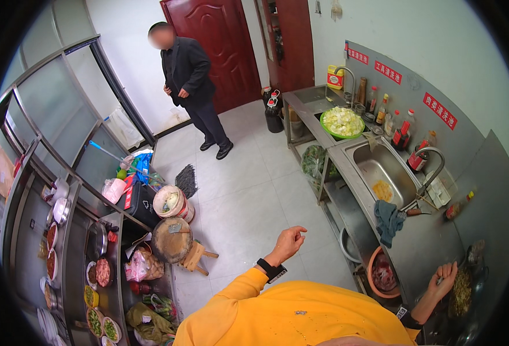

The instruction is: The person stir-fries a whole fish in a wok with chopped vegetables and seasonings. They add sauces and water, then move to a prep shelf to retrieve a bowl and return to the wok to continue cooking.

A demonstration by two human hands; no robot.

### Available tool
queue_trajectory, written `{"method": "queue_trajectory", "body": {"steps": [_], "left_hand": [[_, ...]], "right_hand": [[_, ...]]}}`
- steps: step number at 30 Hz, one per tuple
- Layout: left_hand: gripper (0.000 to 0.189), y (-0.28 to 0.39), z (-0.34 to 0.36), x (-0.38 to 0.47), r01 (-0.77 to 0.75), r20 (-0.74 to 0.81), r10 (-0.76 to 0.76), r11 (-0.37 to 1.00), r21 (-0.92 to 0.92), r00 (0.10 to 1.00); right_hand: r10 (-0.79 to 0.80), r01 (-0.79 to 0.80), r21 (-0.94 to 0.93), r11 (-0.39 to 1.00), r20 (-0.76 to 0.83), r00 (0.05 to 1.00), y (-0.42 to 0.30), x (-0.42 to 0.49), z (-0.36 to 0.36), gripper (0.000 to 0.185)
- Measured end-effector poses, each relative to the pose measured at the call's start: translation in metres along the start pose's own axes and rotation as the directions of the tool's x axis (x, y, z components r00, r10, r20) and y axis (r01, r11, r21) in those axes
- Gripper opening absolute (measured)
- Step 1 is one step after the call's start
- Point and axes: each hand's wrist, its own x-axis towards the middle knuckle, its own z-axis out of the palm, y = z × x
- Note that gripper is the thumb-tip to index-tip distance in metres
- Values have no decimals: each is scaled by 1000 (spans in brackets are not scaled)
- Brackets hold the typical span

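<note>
Over the tiled floor, my left hand (288, 244) hangs with bent fingers apart and nothing in it. At the lower right, my right hand (444, 279) has its fingers curled beside a dark pan of chopped food (461, 294); a small shiny bit shows at the fingers, and I cannot tell whether it is held. A blue-grey cloth (388, 220) hangs over the edge of the steel counter (430, 242) near a steel sink (369, 166) with orange scraps in it. An orange basin of raw meat (382, 277) is below the counter.
A person in dark clothes (189, 73) stands by the red door (213, 34). A green basin of chopped cabbage (342, 122) and sauce bottles (401, 135) line the right counter. At left are a round chopping block with a cleaver (172, 248), a white bucket (187, 212) and shelves of food bowls (81, 242).
</note>
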Motion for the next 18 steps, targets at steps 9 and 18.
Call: {"method": "queue_trajectory", "body": {"steps": [9,18], "left_hand": [[19,2,-3,-1,-22,11,22,1000,18,1000],[20,6,-3,0,-16,34,15,1000,12,999]], "right_hand": [[12,-13,37,999,29,1000,-4,-1,0,39],[15,-14,52,999,-15,1000,-8,-7,2,40]]}}
